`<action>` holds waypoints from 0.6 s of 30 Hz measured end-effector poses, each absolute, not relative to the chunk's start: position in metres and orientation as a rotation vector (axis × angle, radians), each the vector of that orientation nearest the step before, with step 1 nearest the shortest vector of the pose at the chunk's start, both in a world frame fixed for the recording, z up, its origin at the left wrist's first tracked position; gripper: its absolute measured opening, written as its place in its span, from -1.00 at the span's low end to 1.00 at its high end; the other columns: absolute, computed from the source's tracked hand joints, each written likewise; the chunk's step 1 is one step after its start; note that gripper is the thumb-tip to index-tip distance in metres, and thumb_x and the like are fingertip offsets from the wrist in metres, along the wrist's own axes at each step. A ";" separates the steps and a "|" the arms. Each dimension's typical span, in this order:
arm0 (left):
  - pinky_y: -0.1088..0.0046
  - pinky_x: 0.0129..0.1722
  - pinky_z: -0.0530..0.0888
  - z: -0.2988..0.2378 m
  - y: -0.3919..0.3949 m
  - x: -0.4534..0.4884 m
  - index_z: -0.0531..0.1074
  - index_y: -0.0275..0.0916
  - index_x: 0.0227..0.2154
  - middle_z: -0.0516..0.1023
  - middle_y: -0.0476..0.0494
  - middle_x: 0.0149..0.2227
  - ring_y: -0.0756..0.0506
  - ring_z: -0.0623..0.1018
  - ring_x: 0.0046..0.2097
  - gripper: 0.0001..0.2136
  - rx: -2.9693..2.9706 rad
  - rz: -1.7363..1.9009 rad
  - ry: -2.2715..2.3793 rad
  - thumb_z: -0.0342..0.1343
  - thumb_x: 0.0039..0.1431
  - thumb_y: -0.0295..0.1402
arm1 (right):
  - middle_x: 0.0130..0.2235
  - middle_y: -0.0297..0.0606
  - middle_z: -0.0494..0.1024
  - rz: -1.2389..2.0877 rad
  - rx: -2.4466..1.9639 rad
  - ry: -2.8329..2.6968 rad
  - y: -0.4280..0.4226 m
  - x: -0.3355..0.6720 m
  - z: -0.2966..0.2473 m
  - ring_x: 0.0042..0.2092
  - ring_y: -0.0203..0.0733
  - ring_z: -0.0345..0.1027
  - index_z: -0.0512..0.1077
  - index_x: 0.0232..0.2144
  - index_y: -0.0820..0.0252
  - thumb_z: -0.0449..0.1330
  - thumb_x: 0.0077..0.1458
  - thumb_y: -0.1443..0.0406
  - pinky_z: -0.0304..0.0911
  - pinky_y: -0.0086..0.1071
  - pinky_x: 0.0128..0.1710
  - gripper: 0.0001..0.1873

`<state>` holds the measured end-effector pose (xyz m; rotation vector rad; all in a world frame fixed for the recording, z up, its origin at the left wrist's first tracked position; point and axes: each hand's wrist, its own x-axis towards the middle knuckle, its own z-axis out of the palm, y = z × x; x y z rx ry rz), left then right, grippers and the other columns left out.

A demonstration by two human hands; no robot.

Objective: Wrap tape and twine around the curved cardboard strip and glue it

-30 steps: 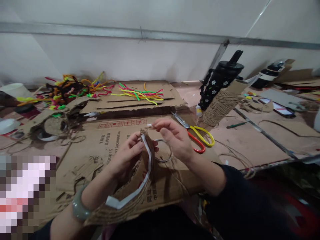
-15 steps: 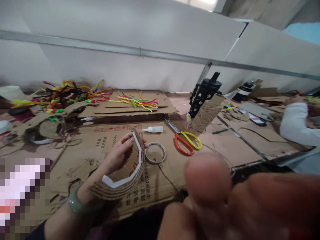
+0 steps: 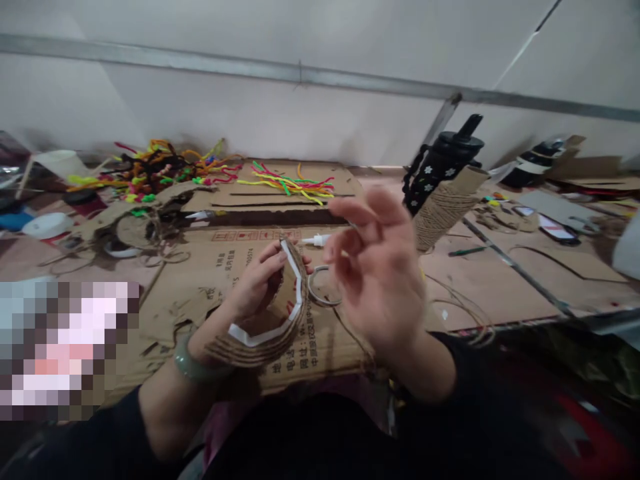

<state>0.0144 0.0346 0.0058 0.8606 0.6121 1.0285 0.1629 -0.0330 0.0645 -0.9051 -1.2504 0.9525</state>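
My left hand [image 3: 255,283] grips a curved cardboard piece [image 3: 267,353], its outside wrapped in rows of twine and a white strip running along its inner edge. The far end of the piece rises past my fingertips, and its near end lies by my wrist. Raised over the work area, my right hand [image 3: 383,273] has its fingers apart and bent, with nothing visible in them. Behind it, a roll of tape [image 3: 316,288] and a white glue bottle [image 3: 317,240] are partly covered.
A printed cardboard sheet [image 3: 200,267] lies under my hands. Farther back are colourful pipe cleaners [image 3: 290,183], a twine cone [image 3: 443,207] and a black flowered bottle [image 3: 435,173]. A phone [image 3: 555,228] lies to the right, and a torn cardboard form with twine [image 3: 135,230] to the left.
My right hand has moved from close before the camera to above the cardboard, now covering the scissors. The view has shifted; my left hand keeps hold of the curved piece.
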 end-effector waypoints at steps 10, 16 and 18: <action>0.38 -0.25 0.53 0.002 0.031 0.017 0.53 -0.20 -0.18 0.65 -0.12 -0.28 -0.17 0.64 -0.22 -0.73 0.883 1.001 0.640 0.29 0.01 -0.31 | -0.38 -0.32 0.54 0.860 -0.941 -1.619 0.051 0.178 0.015 -0.39 -0.33 0.36 0.46 -0.31 0.19 0.15 0.13 0.23 0.26 -0.41 -0.36 -0.84; 0.51 -0.30 0.52 0.005 0.028 0.021 0.53 -0.19 -0.27 0.61 -0.01 -0.34 -0.02 0.59 -0.32 -0.75 0.871 1.067 0.684 0.36 -0.06 -0.32 | -0.49 -0.40 0.43 0.844 -0.947 -1.674 0.039 0.180 0.022 -0.45 -0.37 0.25 0.40 -0.43 0.21 0.18 0.11 0.24 0.18 -0.45 -0.42 -0.85; 0.59 -0.35 0.49 0.007 0.027 0.022 0.52 -0.19 -0.33 0.59 0.01 -0.36 0.03 0.56 -0.35 -0.74 0.878 1.102 0.734 0.40 -0.12 -0.31 | -0.50 -0.41 0.42 0.835 -0.920 -1.720 0.037 0.179 0.023 -0.47 -0.39 0.23 0.40 -0.44 0.21 0.17 0.10 0.30 0.15 -0.47 -0.45 -0.89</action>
